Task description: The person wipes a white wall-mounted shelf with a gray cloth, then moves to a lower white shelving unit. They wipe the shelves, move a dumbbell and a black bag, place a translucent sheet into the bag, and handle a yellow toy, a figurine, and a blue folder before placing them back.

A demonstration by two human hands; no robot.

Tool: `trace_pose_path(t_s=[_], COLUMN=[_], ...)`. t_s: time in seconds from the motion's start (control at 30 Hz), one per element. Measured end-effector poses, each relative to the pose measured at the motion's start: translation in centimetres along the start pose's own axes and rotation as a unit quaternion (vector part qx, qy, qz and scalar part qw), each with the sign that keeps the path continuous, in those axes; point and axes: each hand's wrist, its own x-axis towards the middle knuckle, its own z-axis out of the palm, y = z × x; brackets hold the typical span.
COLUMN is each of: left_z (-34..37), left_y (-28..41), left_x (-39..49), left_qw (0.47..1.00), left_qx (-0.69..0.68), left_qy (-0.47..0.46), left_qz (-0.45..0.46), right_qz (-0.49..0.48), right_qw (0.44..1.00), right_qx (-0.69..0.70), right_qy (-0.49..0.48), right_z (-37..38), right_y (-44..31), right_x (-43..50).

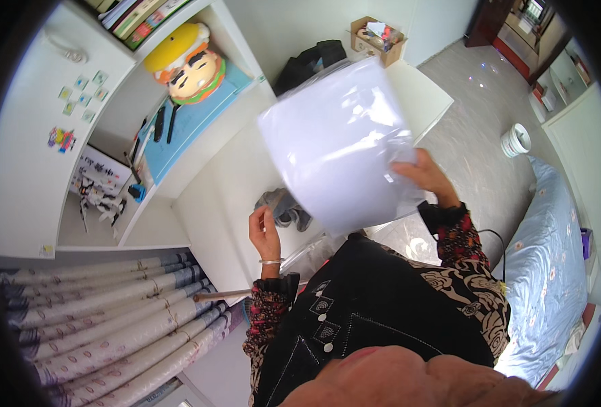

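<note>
My right hand (425,175) grips the right edge of a glossy clear plastic packet (336,147) that looks full of white sheets. The packet is held up in front of me, tilted, over the white desk (224,188). My left hand (264,231), with a bracelet at the wrist, hovers with loosely curled fingers and nothing visible in it. Beside its fingertips a crumpled grey cloth (285,208) lies on the desk, partly hidden by the packet. Clear plastic (308,257) lies at the desk's near edge, by my body.
A shelf unit holds a burger-shaped figure (193,76), pens, a white model robot (99,196) and books (142,23). Behind the packet are a black bag (310,61) and a filled cardboard box (376,40). Curtains (122,315) hang left; a bed (544,274) and bucket (515,140) stand right.
</note>
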Motion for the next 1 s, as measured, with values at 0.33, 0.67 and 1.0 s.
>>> trace_pose_path(t_s=[0.33, 0.67, 1.0], left_z=[18.2, 27.0, 34.7], left_y=[13.3, 6.7, 6.3], left_x=[6.8, 22.9, 16.8], left_qw=[0.929, 0.895, 0.878], left_qx=[0.018, 0.238, 0.070], left_qy=[-0.182, -0.168, -0.416], left_qz=[0.321, 0.338, 0.226], right_qz=[-0.128, -0.257, -0.262], right_qw=[0.935, 0.850, 0.867], right_qx=[0.099, 0.150, -0.036], right_qy=[0.316, 0.434, 0.422], right_z=[-7.8, -14.5, -9.7], right_y=[-0.9, -2.5, -6.7], right_x=[-2.1, 0.5, 14.3])
